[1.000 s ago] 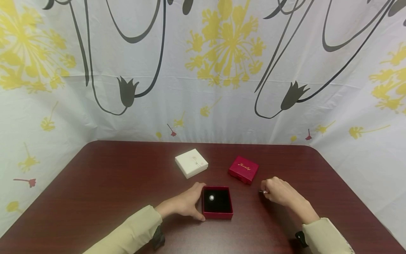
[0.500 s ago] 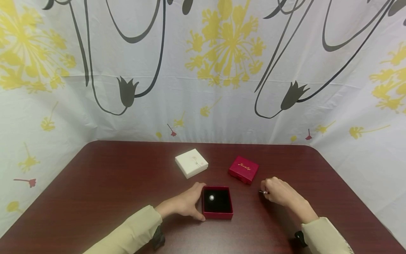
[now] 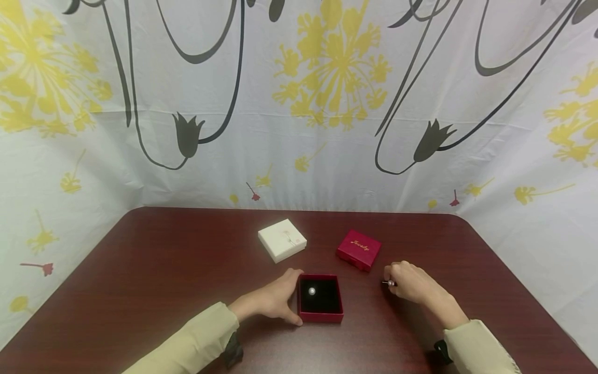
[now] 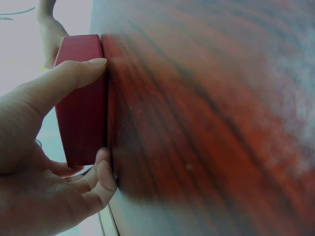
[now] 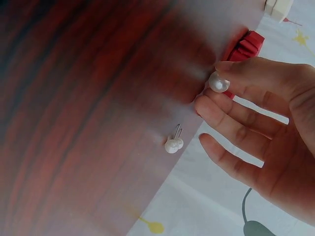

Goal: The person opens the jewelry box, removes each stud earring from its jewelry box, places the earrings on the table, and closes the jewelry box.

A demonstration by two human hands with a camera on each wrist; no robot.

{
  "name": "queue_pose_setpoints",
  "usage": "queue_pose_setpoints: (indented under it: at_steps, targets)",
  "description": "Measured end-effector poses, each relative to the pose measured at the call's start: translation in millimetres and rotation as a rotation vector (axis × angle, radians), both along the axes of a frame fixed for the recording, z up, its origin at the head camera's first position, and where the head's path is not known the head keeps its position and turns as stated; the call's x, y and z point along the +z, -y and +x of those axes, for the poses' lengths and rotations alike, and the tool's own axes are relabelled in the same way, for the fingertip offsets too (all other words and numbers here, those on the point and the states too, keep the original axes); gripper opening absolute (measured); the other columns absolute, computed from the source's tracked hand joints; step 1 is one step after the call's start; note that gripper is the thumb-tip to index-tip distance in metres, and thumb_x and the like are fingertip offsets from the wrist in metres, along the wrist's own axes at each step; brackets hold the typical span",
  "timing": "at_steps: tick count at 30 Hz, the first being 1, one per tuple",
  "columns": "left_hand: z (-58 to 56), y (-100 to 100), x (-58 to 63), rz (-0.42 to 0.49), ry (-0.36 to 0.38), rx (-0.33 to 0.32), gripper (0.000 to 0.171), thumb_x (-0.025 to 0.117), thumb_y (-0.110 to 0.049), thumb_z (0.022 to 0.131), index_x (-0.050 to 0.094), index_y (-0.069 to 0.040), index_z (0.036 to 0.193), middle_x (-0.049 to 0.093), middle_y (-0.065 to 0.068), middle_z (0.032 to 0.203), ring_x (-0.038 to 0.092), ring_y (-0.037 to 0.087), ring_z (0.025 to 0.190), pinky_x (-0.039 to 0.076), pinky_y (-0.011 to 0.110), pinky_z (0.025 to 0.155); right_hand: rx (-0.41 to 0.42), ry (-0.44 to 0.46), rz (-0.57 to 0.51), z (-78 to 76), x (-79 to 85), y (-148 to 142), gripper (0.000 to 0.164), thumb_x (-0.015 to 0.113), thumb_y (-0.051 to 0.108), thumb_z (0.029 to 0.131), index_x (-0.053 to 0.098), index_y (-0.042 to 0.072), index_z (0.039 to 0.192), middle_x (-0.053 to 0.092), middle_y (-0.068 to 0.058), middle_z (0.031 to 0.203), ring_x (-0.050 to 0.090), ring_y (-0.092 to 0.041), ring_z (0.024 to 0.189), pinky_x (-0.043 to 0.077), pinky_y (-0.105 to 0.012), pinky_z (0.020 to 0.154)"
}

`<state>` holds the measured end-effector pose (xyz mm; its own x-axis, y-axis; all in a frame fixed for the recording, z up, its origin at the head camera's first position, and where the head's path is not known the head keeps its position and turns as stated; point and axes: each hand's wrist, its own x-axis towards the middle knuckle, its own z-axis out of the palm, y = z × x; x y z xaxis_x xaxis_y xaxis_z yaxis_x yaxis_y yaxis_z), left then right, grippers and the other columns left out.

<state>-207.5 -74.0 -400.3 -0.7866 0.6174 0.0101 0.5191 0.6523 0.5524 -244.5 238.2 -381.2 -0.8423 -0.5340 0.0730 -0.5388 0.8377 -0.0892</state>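
Observation:
An uncovered red jewelry box (image 3: pixel 321 317) with a black lining (image 3: pixel 327 302) sits at the table's middle, a white pearl (image 3: pixel 311 291) on the lining toward its upper left. My left hand (image 3: pixel 276 297) holds the box's left side. In the left wrist view, its thumb lies along the red wall (image 4: pixel 82 123) and the other fingers bend round the far corner. At the right, my right hand (image 3: pixel 411 280) pinches a pearl earring (image 5: pixel 219 82) between thumb and forefinger; its pin is hidden. Below these fingers lies a pearl stud (image 5: pixel 172 144), showing two pearls and two pins, one pair perhaps a reflection.
A red lid (image 3: pixel 358 250) lettered "Jewelry" lies behind, between box and right hand. Left of it is a white box (image 3: pixel 282 240) with a flower print. The dark wood table (image 3: pixel 187 249) reaches back to a patterned curtain (image 3: pixel 327 171).

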Motion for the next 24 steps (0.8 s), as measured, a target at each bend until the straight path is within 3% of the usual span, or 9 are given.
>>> queue_pose_setpoints:
  at_steps: [13,24]
  targets:
    - [-0.2,0.0,0.2,-0.004,0.002,-0.001,0.094,0.083,-0.021,0.057,0.028,0.009,0.128,0.039,0.015,0.118,0.042,0.024,0.113,0.036,0.033,0.097,0.004,-0.042,0.026,2.7,2.6,-1.0,0.014,0.071,0.003,0.066,0.059,0.008,0.073,0.050,0.001,0.067,0.047,-0.011,0.058,0.040,-0.026,0.047]
    - [-0.7,-0.4,-0.3,0.004,-0.005,-0.003,0.092,0.082,-0.020,0.057,0.029,0.009,0.127,0.039,0.014,0.117,0.042,0.024,0.112,0.035,0.034,0.097,0.056,-0.109,0.025,1.0,4.5,3.1,0.016,0.074,0.006,0.065,0.061,0.007,0.075,0.050,0.001,0.068,0.047,-0.010,0.057,0.043,-0.024,0.048]
